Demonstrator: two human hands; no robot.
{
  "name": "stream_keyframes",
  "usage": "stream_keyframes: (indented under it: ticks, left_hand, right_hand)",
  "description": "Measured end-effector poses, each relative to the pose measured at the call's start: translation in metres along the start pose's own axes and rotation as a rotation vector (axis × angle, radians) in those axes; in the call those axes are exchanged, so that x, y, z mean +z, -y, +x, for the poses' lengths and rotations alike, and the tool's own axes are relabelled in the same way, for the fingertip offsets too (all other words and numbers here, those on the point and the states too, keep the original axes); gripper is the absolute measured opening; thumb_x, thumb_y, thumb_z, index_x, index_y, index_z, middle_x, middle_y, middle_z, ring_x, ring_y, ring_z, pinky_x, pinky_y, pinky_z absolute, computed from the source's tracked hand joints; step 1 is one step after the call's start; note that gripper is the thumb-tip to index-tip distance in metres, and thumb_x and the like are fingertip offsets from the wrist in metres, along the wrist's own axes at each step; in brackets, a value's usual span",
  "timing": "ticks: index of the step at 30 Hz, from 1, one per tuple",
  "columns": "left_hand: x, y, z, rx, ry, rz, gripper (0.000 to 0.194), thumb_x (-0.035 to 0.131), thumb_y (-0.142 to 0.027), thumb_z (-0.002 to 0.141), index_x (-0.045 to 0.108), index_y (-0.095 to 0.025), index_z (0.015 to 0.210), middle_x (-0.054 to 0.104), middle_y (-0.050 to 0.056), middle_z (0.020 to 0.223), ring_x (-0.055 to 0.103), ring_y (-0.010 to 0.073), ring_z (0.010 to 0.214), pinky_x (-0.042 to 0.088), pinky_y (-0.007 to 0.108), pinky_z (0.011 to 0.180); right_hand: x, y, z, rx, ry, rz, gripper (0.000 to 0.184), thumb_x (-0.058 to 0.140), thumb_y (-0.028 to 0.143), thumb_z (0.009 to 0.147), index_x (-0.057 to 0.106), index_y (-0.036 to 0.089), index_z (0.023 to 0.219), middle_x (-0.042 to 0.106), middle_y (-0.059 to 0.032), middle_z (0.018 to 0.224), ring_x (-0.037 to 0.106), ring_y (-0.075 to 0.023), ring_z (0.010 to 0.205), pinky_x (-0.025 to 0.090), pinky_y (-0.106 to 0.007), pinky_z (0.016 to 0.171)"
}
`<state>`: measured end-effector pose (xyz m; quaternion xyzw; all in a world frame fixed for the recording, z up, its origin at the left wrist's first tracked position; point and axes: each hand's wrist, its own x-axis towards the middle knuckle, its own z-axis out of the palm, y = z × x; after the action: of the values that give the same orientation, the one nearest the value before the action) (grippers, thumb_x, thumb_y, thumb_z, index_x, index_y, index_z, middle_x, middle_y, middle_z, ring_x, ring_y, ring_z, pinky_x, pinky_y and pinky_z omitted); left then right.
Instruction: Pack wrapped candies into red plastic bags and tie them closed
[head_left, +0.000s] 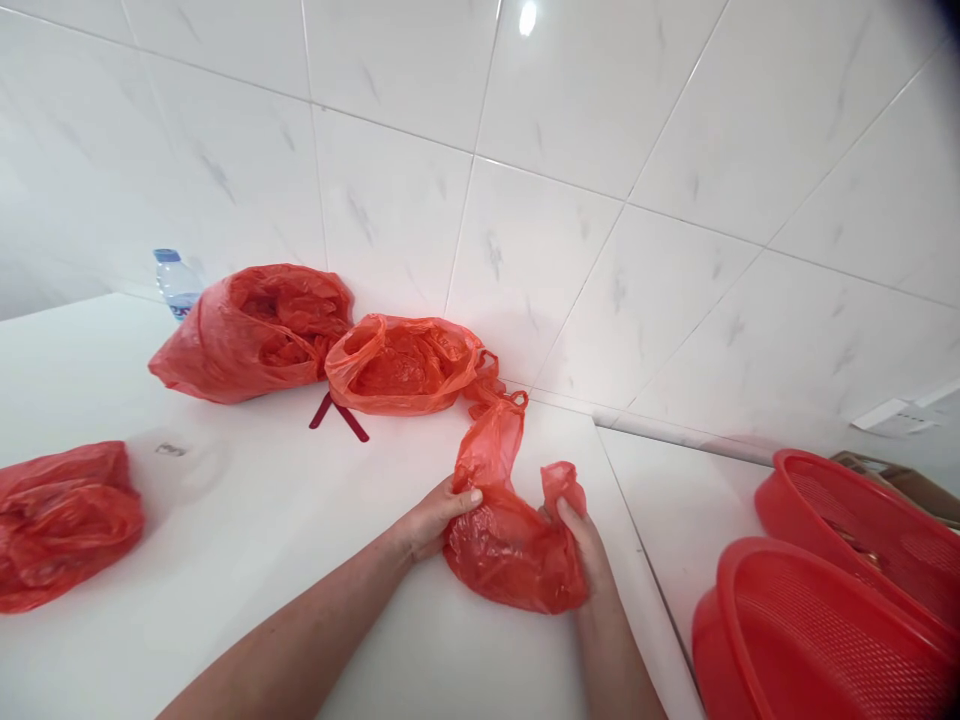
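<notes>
Between my hands is a thin red plastic bag, its handle loops standing up on either side. My left hand grips its left side, thumb on top. My right hand is closed around the right side, below the bunched right handle. The bag looks slack, and I cannot make out anything inside it. Just behind it, toward the wall, sits an open red plastic bag with crumpled red plastic inside. A crumpled bit of red plastic lies between the two.
A large stuffed red bag leans near the wall, with a water bottle behind it. Another red bag lies at far left. Dark red strips are on the white table. Red plastic baskets stand at right.
</notes>
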<state>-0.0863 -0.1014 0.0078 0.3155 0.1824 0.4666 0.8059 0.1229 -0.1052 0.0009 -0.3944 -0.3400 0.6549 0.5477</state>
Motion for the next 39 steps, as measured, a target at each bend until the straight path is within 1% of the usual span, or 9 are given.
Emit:
stream_keyframes:
  ticks: [3,6,10,16,19,23,28,34,39]
  left_hand:
    - [0.002,0.005,-0.002,-0.109,0.071,-0.009,0.041,0.074,-0.029,0.068,0.061,-0.012,0.103,0.069,0.014,0.098,0.065,0.0276,0.093,0.048,0.038,0.085]
    - [0.001,0.013,-0.001,-0.138,-0.016,-0.092,0.033,0.073,-0.029,0.069,0.063,-0.012,0.096,0.07,0.012,0.092,0.066,0.0256,0.088,0.049,0.036,0.082]
    - [0.0,0.015,0.002,-0.065,-0.191,-0.151,0.024,0.07,-0.028,0.072,0.064,-0.013,0.088,0.07,0.01,0.084,0.067,0.0237,0.081,0.05,0.035,0.079]
    - [-0.005,0.01,0.004,-0.068,-0.219,-0.148,0.032,0.064,-0.036,0.078,0.064,-0.011,0.098,0.068,0.013,0.096,0.065,0.0237,0.089,0.049,0.037,0.085]
    - [-0.004,0.011,0.004,-0.041,-0.229,-0.124,0.027,0.066,-0.034,0.077,0.064,-0.011,0.09,0.069,0.012,0.088,0.066,0.0217,0.079,0.051,0.035,0.077]
    - [0.003,0.011,0.004,0.007,-0.182,-0.049,0.025,0.069,-0.034,0.073,0.061,-0.012,0.081,0.067,0.007,0.071,0.065,0.0179,0.064,0.051,0.03,0.068]
    - [0.011,0.016,0.004,-0.005,-0.035,0.16,0.029,0.067,-0.036,0.073,0.06,-0.013,0.089,0.069,0.009,0.077,0.067,0.0227,0.067,0.051,0.034,0.066]
    - [0.013,0.024,0.005,-0.001,-0.042,0.328,0.038,0.065,-0.032,0.075,0.048,-0.019,0.106,0.068,0.004,0.069,0.066,0.0221,0.064,0.051,0.037,0.067]
    - [0.014,0.018,-0.004,0.046,0.064,0.501,0.081,0.073,-0.024,0.068,0.027,-0.023,0.135,0.068,0.006,0.089,0.065,0.0224,0.087,0.045,0.038,0.085]
  right_hand:
    - [0.008,-0.002,-0.005,0.118,0.01,0.129,0.025,0.065,0.046,0.073,0.063,0.021,0.076,0.063,-0.0029,0.074,0.059,-0.0188,0.069,0.047,-0.033,0.065]
    - [0.013,-0.001,-0.009,0.031,-0.01,0.245,0.023,0.061,0.048,0.077,0.063,0.025,0.082,0.062,0.0006,0.074,0.058,-0.0157,0.071,0.047,-0.031,0.071]
    - [0.019,0.006,-0.012,-0.06,0.054,0.36,0.012,0.059,0.038,0.082,0.059,0.027,0.079,0.036,0.0089,0.049,0.038,-0.0075,0.046,0.044,-0.023,0.063]
    - [0.036,0.007,-0.014,-0.003,0.145,0.167,0.046,0.048,0.062,0.079,0.065,0.019,0.076,0.03,0.0068,0.044,0.031,-0.008,0.042,0.039,-0.024,0.052]
    - [0.039,0.003,-0.015,0.053,0.098,0.038,0.039,0.06,0.05,0.077,0.065,0.02,0.103,0.038,0.0073,0.045,0.035,-0.0081,0.042,0.037,-0.023,0.05]
    - [0.043,-0.005,-0.012,0.072,0.163,-0.088,0.058,0.064,0.045,0.076,0.048,0.023,0.127,0.042,0.0095,0.044,0.03,-0.0063,0.039,0.029,-0.02,0.044]
    - [0.048,-0.017,-0.008,0.08,0.306,-0.107,0.046,0.073,0.049,0.064,0.064,0.019,0.098,0.043,0.0073,0.043,0.032,-0.0059,0.038,0.024,-0.02,0.041]
    - [0.038,-0.021,-0.008,0.137,0.077,-0.206,0.034,0.068,0.048,0.07,0.056,0.019,0.057,0.042,0.0047,0.042,0.039,-0.0091,0.042,0.032,-0.024,0.046]
    - [0.039,-0.019,-0.002,0.076,-0.032,-0.264,0.036,0.063,0.051,0.073,0.055,0.02,0.057,0.043,0.0048,0.042,0.041,-0.0105,0.043,0.033,-0.025,0.046]
